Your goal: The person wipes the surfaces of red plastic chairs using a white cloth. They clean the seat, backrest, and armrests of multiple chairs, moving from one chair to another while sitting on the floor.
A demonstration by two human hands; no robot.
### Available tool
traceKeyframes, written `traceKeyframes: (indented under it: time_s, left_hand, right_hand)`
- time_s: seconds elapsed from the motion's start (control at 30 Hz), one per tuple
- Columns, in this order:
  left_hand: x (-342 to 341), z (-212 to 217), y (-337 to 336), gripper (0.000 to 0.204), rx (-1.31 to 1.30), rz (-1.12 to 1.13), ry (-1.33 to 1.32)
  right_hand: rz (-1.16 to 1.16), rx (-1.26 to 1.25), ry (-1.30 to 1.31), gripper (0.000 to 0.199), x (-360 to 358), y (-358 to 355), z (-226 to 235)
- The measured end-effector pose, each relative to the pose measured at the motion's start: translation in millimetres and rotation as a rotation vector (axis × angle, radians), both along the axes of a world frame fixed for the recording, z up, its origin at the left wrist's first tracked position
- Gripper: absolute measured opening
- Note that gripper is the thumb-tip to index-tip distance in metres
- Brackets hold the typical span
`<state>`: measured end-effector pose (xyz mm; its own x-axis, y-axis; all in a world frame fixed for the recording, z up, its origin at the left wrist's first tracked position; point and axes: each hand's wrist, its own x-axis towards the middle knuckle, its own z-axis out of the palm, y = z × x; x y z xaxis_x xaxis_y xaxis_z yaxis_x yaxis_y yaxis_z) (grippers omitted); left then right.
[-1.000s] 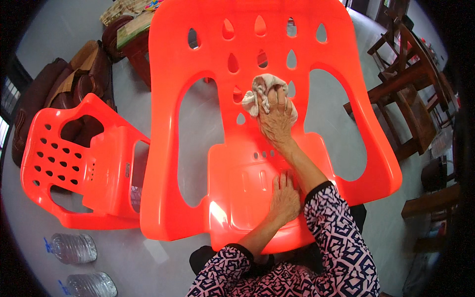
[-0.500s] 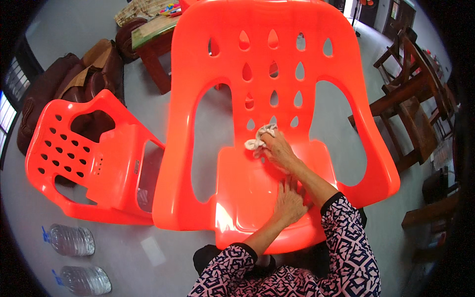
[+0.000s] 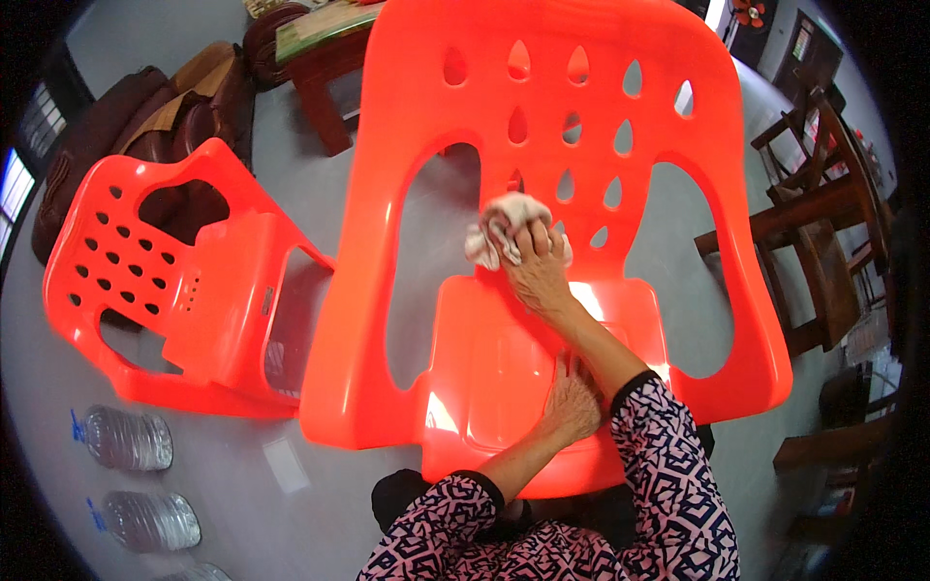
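We press a crumpled pale cloth (image 3: 504, 232) under our closed right hand (image 3: 538, 271) against the near orange chair (image 3: 542, 126)'s lower backrest, while our left hand (image 3: 573, 407) rests flat, fingers spread, on its seat.

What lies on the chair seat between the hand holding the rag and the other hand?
Nothing but bare glossy seat of the orange chair; the right hand's own forearm runs beside that stretch toward the left hand, as the head view shows.
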<state>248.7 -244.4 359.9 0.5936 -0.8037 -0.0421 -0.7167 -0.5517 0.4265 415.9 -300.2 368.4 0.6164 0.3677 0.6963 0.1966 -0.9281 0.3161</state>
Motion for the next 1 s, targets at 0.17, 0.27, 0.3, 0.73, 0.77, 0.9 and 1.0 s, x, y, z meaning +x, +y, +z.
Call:
traceKeyframes:
  time_s: [0.17, 0.27, 0.3, 0.73, 0.77, 0.9, 1.0]
  left_hand:
    - [1.6, 1.8, 2.1, 0.076, -0.032, 0.077, -0.062]
    - [1.4, 10.9, 1.6, 0.076, -0.081, 0.046, -0.058]
    - [2.9, 12.3, 0.6, 0.075, -0.075, 0.033, -0.031]
    - [-4.1, -10.4, 1.6, 0.061, -0.784, 0.114, 0.126]
    - [-4.0, -10.7, 1.6, 0.060, -0.763, 0.124, 0.093]
    - [-5.5, -18.9, -0.5, 0.065, -0.560, 0.163, -0.043]
    - [-8.7, -17.8, -3.5, 0.067, -0.555, 0.216, -0.128]
  right_hand:
    - [0.222, 0.262, 0.474, 0.037, -33.7, -11.7, -13.5]
    - [0.548, 1.043, 0.829, 0.034, -33.6, -19.7, 14.3]
    - [0.461, 1.232, 0.793, 0.035, -34.9, -13.2, 27.4]
    - [0.983, 0.502, 0.374, 0.043, 5.9, 119.5, 149.1]
    - [0.909, 0.459, 0.317, 0.038, 17.9, 118.1, 150.7]
    - [0.685, 0.227, 0.098, 0.033, 51.7, 111.1, 171.4]
    - [0.536, 0.125, -0.069, 0.031, 80.1, 102.4, 184.4]
